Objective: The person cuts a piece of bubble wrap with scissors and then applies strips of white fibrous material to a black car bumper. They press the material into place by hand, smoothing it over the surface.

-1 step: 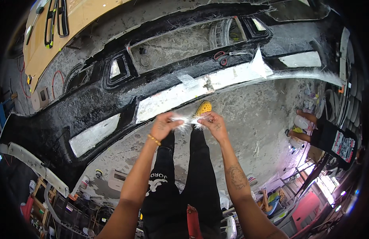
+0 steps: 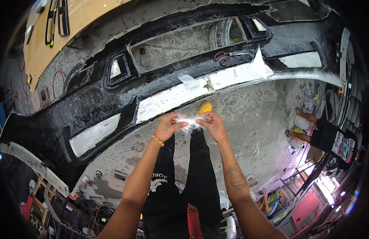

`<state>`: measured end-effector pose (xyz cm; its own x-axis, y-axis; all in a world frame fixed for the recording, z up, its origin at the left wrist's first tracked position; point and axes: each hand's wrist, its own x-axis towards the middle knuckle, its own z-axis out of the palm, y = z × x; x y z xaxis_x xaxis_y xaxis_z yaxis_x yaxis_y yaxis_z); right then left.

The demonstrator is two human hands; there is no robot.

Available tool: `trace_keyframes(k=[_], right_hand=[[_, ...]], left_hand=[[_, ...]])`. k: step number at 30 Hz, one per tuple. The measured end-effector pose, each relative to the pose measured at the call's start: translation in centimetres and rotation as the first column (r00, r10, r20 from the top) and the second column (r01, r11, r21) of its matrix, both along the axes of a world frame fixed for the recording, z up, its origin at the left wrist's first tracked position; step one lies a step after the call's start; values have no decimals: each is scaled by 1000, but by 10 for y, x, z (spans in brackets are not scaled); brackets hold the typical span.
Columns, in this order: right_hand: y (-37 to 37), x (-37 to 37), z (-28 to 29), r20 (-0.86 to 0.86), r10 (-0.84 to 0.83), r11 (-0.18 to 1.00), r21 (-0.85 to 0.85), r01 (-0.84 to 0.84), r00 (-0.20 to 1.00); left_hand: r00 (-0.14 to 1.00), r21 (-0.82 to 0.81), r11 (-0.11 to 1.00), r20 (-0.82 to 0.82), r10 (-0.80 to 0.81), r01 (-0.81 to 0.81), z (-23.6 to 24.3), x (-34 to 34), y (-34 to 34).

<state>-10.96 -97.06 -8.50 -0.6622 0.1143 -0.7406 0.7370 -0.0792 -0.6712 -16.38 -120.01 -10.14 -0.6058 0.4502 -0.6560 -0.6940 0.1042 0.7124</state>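
Observation:
Between my hands stretches a tuft of loose white glass fibre (image 2: 188, 121), frayed at its edges. My left hand (image 2: 168, 124) pinches one end, and my right hand (image 2: 212, 122) pinches the other. Both are held in the air in front of a long black fibreglass mould (image 2: 152, 87), shaped like a car bumper. White sheet-like strips (image 2: 168, 101) lie along the mould's near face. A pointed piece of white fibre mat (image 2: 259, 65) stands up at the right end of the strips. Red-handled scissors (image 2: 221, 58) rest on the mould behind them.
A brown cardboard sheet (image 2: 79, 26) with black trim pieces lies at the far left. Another person (image 2: 331, 137) in a black shirt is at the right. Clutter and a red panel (image 2: 305, 213) fill the lower right. My yellow clog (image 2: 205, 106) stands on stained concrete.
My left hand has shifted slightly right, closer to my right hand, and the fibre tuft between them is bunched closer together. My right hand has barely moved.

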Motion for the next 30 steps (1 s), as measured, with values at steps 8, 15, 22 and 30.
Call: trace_keyframes(k=[8,15,22,30], right_hand=[[-15,2,-3,2,-77,996,-49,77,997],[5,12,-16,171,-127,972,-173,157,977],[26,-1,-11,124,68,986,-163,-47,990],[73,-2,-45,180,119,957,-282,-64,976]], left_hand=[[978,-268,951,-94,-184,154,-12,11,15],[962,-343,932,-192,-195,120,-7,16,28],[962,-402,910,-194,-191,100,-15,28,51],[996,-318,945,-74,51,-72,-35,46,90]])
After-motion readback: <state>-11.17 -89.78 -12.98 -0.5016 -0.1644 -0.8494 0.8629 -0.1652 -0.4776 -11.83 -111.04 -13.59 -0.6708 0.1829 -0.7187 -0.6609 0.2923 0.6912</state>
